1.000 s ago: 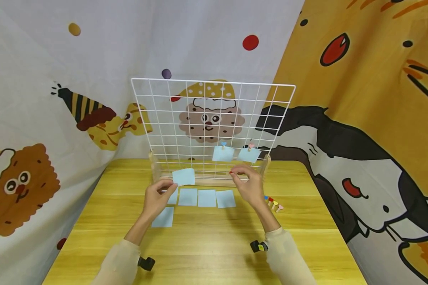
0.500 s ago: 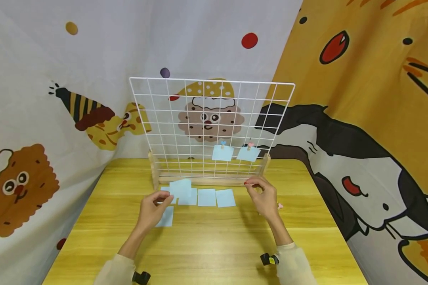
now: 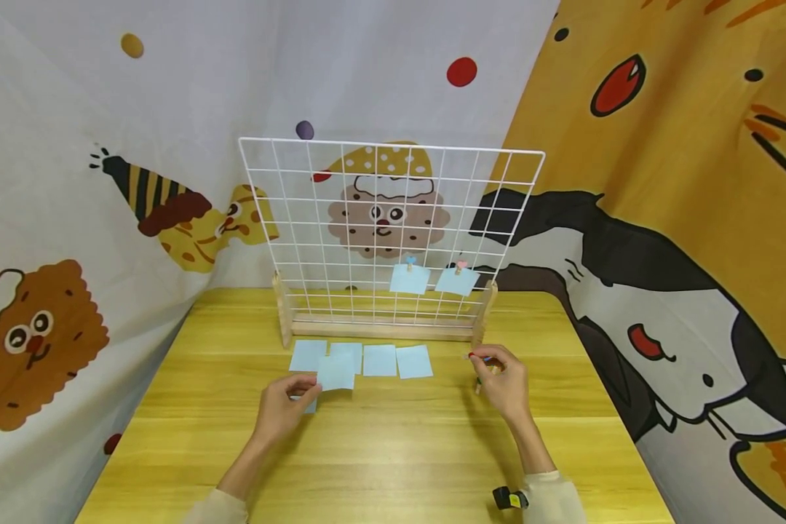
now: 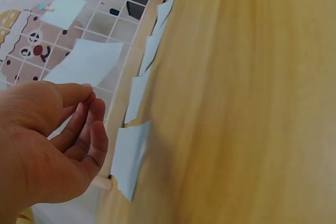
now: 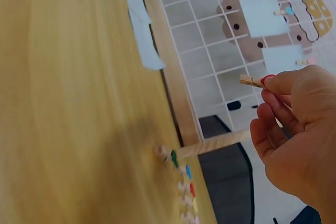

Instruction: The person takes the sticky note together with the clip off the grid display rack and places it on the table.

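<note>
My left hand (image 3: pixel 282 409) pinches a light blue sticky note (image 3: pixel 336 373) by its edge, above the table, between thumb and fingers. My right hand (image 3: pixel 506 386) pinches a small wooden clothespin (image 5: pixel 251 81) by its red end, the wooden tip sticking out. A row of similar notes (image 3: pixel 380 360) lies before a white wire grid (image 3: pixel 393 145); the held note overlaps one of them in the head view. Another note (image 3: pixel 311 406) is mostly hidden behind my left hand. Near my right hand, several clothespins (image 5: pixel 186 187) with coloured tops lie on the table.
Two notes hang low on the grid, one (image 3: pixel 409 279) under a blue-topped clothespin, the other (image 3: pixel 457 282) under a pink-topped one. A wooden base (image 3: pixel 380 332) carries the grid at the back of the wooden table (image 3: pixel 393 458). A printed curtain (image 3: pixel 190 87) hangs behind.
My right hand has moved right and nearer with the clothespin, toward the loose ones. The left hand has come down and nearer, carrying its note below the grid's base.
</note>
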A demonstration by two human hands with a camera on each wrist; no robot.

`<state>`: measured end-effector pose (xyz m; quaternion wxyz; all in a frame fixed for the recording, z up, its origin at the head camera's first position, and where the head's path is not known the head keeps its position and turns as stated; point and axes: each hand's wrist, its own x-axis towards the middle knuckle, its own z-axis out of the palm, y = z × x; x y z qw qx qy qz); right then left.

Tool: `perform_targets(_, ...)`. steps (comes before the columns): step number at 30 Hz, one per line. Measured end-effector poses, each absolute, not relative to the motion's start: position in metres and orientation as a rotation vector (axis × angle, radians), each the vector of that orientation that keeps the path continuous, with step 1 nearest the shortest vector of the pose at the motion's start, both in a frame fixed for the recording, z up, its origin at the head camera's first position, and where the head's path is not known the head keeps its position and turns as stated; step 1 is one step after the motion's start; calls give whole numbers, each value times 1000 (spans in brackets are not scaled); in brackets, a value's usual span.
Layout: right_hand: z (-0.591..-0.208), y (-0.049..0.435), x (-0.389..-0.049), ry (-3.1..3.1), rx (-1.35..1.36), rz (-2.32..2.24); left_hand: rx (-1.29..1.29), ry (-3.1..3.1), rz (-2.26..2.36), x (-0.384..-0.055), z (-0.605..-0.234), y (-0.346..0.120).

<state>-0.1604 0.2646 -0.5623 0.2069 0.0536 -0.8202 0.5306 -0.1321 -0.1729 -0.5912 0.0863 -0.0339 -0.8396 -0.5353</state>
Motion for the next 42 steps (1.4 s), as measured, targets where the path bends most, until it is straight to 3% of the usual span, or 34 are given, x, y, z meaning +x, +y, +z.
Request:
perform_targets(14,-586,286,-136,-2289,40,1455,117,-2603,-1676,-113,-600,-157)
perform_targets(26,-593,290,-130,-2262,2,1436,140,-2661,-1519,-114,-608,-156)
perform_targets(35,-593,293,-128,-2296,-42,1431,206,-2606,-1770,-112,-599,-158)
perform_targets(42,-592,296,-126,-2310,-71,1432,190,-2698,-1680,-112,-597,-161)
